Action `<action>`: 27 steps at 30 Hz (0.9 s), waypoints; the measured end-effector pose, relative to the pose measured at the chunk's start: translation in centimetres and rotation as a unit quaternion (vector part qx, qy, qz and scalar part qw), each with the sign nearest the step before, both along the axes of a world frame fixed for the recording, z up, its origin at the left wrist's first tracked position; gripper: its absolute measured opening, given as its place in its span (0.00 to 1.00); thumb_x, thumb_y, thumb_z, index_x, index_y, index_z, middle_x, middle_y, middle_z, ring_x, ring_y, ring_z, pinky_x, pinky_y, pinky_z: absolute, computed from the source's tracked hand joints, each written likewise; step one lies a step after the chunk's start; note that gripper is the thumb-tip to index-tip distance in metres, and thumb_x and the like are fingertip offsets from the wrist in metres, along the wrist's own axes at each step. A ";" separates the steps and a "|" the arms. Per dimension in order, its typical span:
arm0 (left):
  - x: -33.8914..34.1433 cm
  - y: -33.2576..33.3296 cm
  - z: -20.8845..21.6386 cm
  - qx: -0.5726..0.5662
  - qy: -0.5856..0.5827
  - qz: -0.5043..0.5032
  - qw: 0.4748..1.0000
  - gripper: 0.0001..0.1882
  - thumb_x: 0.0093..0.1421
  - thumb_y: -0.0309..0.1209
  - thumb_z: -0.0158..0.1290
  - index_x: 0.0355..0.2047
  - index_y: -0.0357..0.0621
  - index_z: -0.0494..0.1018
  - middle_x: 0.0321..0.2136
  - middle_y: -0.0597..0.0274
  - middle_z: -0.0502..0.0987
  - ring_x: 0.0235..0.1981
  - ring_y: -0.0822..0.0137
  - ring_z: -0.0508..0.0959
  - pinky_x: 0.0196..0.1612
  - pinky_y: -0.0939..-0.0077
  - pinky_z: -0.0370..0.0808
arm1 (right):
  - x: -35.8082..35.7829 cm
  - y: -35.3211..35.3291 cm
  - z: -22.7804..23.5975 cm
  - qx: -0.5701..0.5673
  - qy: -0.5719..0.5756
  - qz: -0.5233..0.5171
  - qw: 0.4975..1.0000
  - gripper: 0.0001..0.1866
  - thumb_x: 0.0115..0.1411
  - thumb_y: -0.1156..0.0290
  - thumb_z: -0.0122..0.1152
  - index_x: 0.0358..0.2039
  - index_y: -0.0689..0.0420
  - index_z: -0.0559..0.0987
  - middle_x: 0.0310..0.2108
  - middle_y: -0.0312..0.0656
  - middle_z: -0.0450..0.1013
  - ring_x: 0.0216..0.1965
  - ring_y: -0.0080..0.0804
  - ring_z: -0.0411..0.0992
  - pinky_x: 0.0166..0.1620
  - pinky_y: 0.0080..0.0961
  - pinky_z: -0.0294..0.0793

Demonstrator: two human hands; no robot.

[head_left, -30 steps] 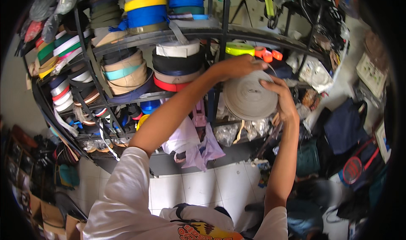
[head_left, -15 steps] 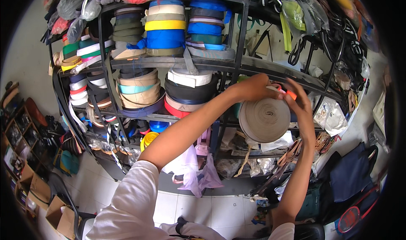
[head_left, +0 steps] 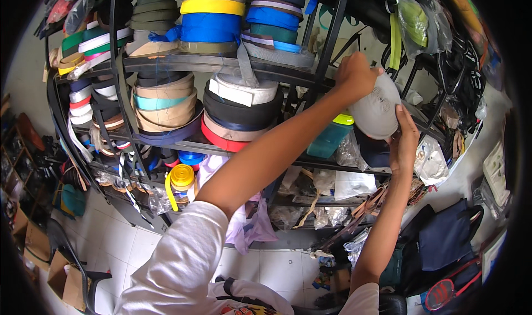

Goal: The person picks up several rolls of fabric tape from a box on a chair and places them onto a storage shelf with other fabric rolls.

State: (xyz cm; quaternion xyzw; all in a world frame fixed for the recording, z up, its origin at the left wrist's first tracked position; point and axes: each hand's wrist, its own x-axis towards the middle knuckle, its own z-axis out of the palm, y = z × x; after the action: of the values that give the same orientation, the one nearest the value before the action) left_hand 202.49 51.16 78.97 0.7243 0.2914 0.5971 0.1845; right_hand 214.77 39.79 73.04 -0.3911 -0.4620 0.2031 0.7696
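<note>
Between my hands is a wide coiled roll of grey-beige webbing (head_left: pixel 378 108), its flat spiral side tilted toward me. My left hand (head_left: pixel 357 75) is closed at the roll's upper left edge, its fingertips partly hidden. At the lower right edge, my right hand (head_left: pixel 405 131) grips with its fingers along the rim. The roll is up in front of the right-hand section of a black metal rack (head_left: pixel 221 65). Just below it, a teal box with a lime lid (head_left: pixel 331 137) and a dark rounded thing (head_left: pixel 375 150) stand on a shelf.
Stacked webbing rolls (head_left: pixel 213 24) fill the rack's left and middle shelves. A yellow roll (head_left: pixel 182 177) and a lilac bag (head_left: pixel 252 226) are lower down. Straps and plastic bags hang at the right, above a dark blue bag (head_left: pixel 443 232). Cardboard boxes (head_left: pixel 66 282) stand at lower left.
Both hands have carried the webbing roll upward and toward the rack, tilting it. My right hand has shifted down to its lower right edge. The orange piece near my fingers no longer shows.
</note>
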 end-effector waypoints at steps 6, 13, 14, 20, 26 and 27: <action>0.1 0.0 1.5 -0.065 -0.038 -0.074 0.994 0.34 0.56 0.46 0.57 0.41 0.19 0.64 0.42 0.29 0.71 0.46 0.39 0.74 0.48 0.55 0.71 | 2.3 4.0 1.3 0.028 -0.008 -0.051 0.998 0.19 0.59 0.68 0.59 0.47 0.66 0.75 0.41 0.44 0.75 0.38 0.31 0.76 0.37 0.31 0.79; -2.0 -4.4 -5.2 0.187 0.081 -0.007 0.979 0.32 0.59 0.44 0.52 0.46 0.21 0.62 0.50 0.25 0.63 0.55 0.38 0.65 0.57 0.55 0.63 | 6.6 12.6 4.8 -0.064 -0.003 -0.157 0.985 0.19 0.55 0.69 0.60 0.41 0.74 0.75 0.36 0.50 0.75 0.31 0.34 0.75 0.37 0.32 0.78; -2.0 -4.5 -5.7 0.205 0.117 0.001 0.972 0.31 0.58 0.43 0.52 0.47 0.21 0.62 0.49 0.26 0.64 0.56 0.39 0.64 0.58 0.56 0.62 | 6.6 14.7 5.4 -0.075 -0.019 -0.129 0.989 0.20 0.54 0.68 0.61 0.41 0.73 0.76 0.36 0.50 0.75 0.30 0.34 0.75 0.36 0.31 0.78; 0.3 1.8 -7.2 0.293 0.181 0.259 0.903 0.28 0.56 0.39 0.51 0.47 0.22 0.65 0.50 0.29 0.66 0.56 0.41 0.65 0.60 0.55 0.58 | 1.2 21.6 6.9 -0.240 -0.369 -0.349 0.827 0.30 0.60 0.47 0.46 0.48 0.61 0.76 0.48 0.52 0.73 0.48 0.50 0.72 0.52 0.47 0.67; 2.9 1.4 -4.9 0.151 0.422 0.319 0.835 0.26 0.59 0.39 0.45 0.48 0.26 0.69 0.51 0.36 0.69 0.55 0.46 0.68 0.57 0.56 0.59 | 5.2 23.6 5.7 -0.242 -0.419 -0.265 0.834 0.33 0.61 0.45 0.39 0.52 0.60 0.73 0.56 0.55 0.66 0.57 0.58 0.63 0.59 0.62 0.51; 3.6 0.9 -4.6 0.098 0.469 0.296 0.827 0.26 0.59 0.39 0.44 0.48 0.26 0.69 0.51 0.37 0.70 0.55 0.47 0.68 0.56 0.56 0.59 | 6.1 24.0 5.3 -0.240 -0.430 -0.271 0.827 0.32 0.62 0.46 0.39 0.52 0.60 0.73 0.55 0.55 0.66 0.57 0.58 0.63 0.58 0.65 0.50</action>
State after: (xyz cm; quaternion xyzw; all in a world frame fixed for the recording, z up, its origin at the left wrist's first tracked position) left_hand 206.11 52.06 74.34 0.8105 0.4827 0.2375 -0.2318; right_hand 220.88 63.79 78.38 -0.7205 -0.5587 -0.0982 0.3988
